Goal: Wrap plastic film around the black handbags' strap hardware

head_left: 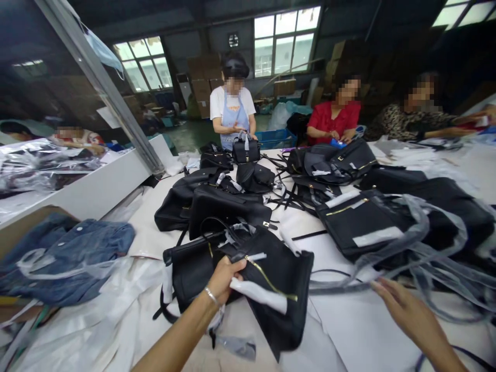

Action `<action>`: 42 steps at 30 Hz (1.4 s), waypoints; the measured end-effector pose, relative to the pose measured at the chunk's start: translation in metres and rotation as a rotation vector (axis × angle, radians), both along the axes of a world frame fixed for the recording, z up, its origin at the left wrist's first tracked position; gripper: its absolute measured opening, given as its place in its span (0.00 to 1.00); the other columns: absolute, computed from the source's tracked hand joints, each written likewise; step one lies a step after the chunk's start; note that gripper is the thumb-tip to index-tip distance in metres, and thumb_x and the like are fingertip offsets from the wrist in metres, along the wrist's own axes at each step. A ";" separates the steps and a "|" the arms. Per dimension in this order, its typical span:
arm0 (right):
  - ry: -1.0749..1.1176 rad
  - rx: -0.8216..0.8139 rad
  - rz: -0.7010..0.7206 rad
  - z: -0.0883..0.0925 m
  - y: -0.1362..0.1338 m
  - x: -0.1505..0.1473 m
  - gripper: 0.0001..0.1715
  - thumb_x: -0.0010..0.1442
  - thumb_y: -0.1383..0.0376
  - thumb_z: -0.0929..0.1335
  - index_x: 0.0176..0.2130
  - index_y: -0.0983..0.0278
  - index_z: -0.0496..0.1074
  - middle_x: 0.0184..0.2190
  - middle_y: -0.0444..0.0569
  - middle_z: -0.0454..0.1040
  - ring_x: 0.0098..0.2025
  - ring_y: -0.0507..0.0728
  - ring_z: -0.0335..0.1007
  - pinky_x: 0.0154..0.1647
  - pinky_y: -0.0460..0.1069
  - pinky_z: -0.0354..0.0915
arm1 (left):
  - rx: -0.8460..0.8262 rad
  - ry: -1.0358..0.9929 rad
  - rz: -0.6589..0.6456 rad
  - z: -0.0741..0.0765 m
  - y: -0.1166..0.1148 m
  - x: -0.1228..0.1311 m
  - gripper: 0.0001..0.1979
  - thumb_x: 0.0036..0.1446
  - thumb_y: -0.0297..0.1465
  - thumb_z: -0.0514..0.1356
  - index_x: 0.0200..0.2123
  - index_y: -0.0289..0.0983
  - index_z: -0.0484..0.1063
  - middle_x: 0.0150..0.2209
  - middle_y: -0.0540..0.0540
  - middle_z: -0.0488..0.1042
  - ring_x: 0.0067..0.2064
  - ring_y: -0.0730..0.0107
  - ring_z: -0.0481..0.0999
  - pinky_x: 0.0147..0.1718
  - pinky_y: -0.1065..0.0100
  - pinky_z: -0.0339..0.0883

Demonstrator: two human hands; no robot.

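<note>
My left hand (223, 278), with a bracelet at the wrist, is closed on the edge of a black handbag (289, 266) near the middle of the table. The bag is tilted and has a gold zipper (271, 281) with white wrapping (261, 295) beside it. At the right, the fingers of my right hand (406, 312) pinch a strap wrapped in clear plastic (341, 287), which runs to the bag's right side. Under and left of the held bag lies another black bag (189, 271). The tips of my right fingers are partly hidden.
Several black bags (228, 206) are heaped across the white table, and more (360, 222) lie at the right with plastic-wrapped straps. Blue denim (89, 248) fills a box at the left. A metal post (104, 93) rises there. Co-workers, one in a blue apron (234, 116), are across the table.
</note>
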State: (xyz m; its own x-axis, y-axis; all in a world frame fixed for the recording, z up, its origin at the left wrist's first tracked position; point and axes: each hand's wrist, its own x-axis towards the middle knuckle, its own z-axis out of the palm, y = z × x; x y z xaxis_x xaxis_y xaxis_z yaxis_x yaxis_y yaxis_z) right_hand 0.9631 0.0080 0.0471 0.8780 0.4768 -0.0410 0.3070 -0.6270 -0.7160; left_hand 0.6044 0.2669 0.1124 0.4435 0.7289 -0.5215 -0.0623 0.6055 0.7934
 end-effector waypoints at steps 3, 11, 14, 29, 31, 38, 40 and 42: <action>0.229 0.101 0.276 0.038 0.023 -0.074 0.32 0.50 0.46 0.67 0.51 0.57 0.68 0.51 0.54 0.70 0.53 0.64 0.66 0.52 0.58 0.61 | -0.011 -0.171 -0.270 0.036 -0.005 -0.061 0.20 0.43 0.31 0.67 0.41 0.34 0.71 0.33 0.43 0.76 0.32 0.66 0.76 0.33 0.67 0.69; 0.602 -0.077 0.857 0.021 0.044 -0.312 0.31 0.54 0.46 0.65 0.50 0.61 0.70 0.34 0.52 0.76 0.37 0.63 0.72 0.41 0.56 0.65 | 0.045 0.320 -0.558 -0.016 -0.032 -0.237 0.18 0.41 0.43 0.65 0.31 0.36 0.73 0.31 0.46 0.76 0.34 0.62 0.75 0.34 0.65 0.67; 0.517 -0.038 0.752 -0.001 0.058 -0.333 0.28 0.51 0.46 0.66 0.44 0.61 0.73 0.41 0.54 0.75 0.47 0.65 0.70 0.48 0.55 0.62 | 0.152 0.695 -0.633 -0.057 -0.055 -0.283 0.15 0.42 0.42 0.62 0.23 0.35 0.71 0.23 0.48 0.73 0.30 0.62 0.74 0.31 0.65 0.65; 0.656 0.249 0.074 0.004 0.131 -0.388 0.42 0.41 0.47 0.71 0.51 0.64 0.62 0.30 0.48 0.76 0.40 0.62 0.73 0.38 0.52 0.69 | 0.402 0.828 -0.476 -0.118 -0.077 -0.321 0.09 0.52 0.30 0.54 0.35 0.35 0.71 0.39 0.43 0.76 0.44 0.62 0.73 0.43 0.68 0.61; 0.677 0.284 0.067 0.010 0.129 -0.384 0.38 0.43 0.48 0.70 0.49 0.63 0.62 0.32 0.49 0.76 0.42 0.60 0.72 0.40 0.52 0.69 | 0.397 0.820 -0.485 -0.121 -0.076 -0.323 0.09 0.52 0.30 0.54 0.36 0.34 0.71 0.40 0.42 0.76 0.44 0.61 0.73 0.43 0.67 0.61; 0.968 0.246 0.382 0.022 0.174 -0.447 0.30 0.38 0.57 0.76 0.40 0.64 0.69 0.29 0.46 0.76 0.36 0.59 0.72 0.36 0.50 0.68 | 0.420 0.750 -0.498 -0.115 -0.077 -0.320 0.10 0.52 0.29 0.55 0.38 0.36 0.71 0.41 0.44 0.76 0.46 0.61 0.73 0.45 0.67 0.60; 0.990 0.224 0.445 0.023 0.192 -0.475 0.29 0.35 0.61 0.78 0.37 0.66 0.70 0.25 0.45 0.74 0.31 0.58 0.72 0.34 0.50 0.67 | 0.423 0.726 -0.502 -0.112 -0.078 -0.320 0.10 0.51 0.28 0.55 0.38 0.37 0.71 0.41 0.45 0.77 0.46 0.61 0.73 0.45 0.66 0.60; 1.035 0.204 0.511 0.028 0.208 -0.491 0.27 0.37 0.61 0.78 0.36 0.68 0.70 0.22 0.46 0.73 0.28 0.57 0.71 0.32 0.50 0.67 | 0.410 0.709 -0.503 -0.110 -0.078 -0.321 0.09 0.51 0.28 0.55 0.36 0.36 0.71 0.40 0.44 0.77 0.46 0.60 0.73 0.45 0.66 0.61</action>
State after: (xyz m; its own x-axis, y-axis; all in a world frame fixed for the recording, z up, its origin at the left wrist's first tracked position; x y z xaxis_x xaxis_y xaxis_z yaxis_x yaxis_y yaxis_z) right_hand 0.4721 0.2161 0.0753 0.1751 0.8447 -0.5058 -0.2980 -0.4441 -0.8449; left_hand 0.2835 0.1888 0.0022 0.4338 0.7246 -0.5355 0.7050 0.0971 0.7025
